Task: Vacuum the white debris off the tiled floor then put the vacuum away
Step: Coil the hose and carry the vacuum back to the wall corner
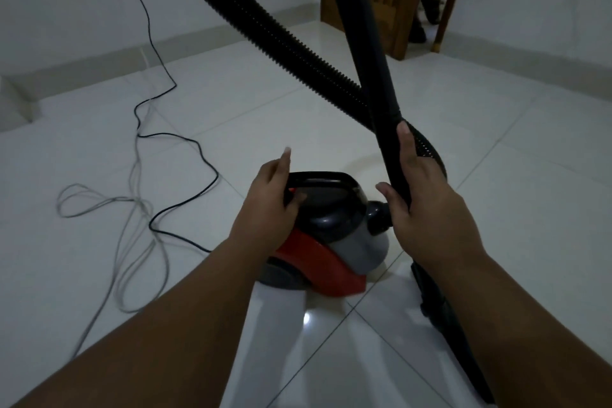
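A small canister vacuum (331,242), red, grey and black, sits on the white tiled floor (496,159) in front of me. My left hand (270,199) rests against the left end of its black carry handle (318,179), thumb under the bar and fingers stretched out, not closed round it. My right hand (420,205) grips the black rigid wand (364,43), which rises steeply toward the top of the view. The ribbed black hose (265,33) crosses behind the wand from the upper left. I see no white debris on the tiles.
A black power cord (178,136) snakes over the floor at left beside a loose grey cable (132,242). White walls with pale skirting close the room. A wooden door (381,0) stands open at the top right, with a person's leg and a chair leg beyond it.
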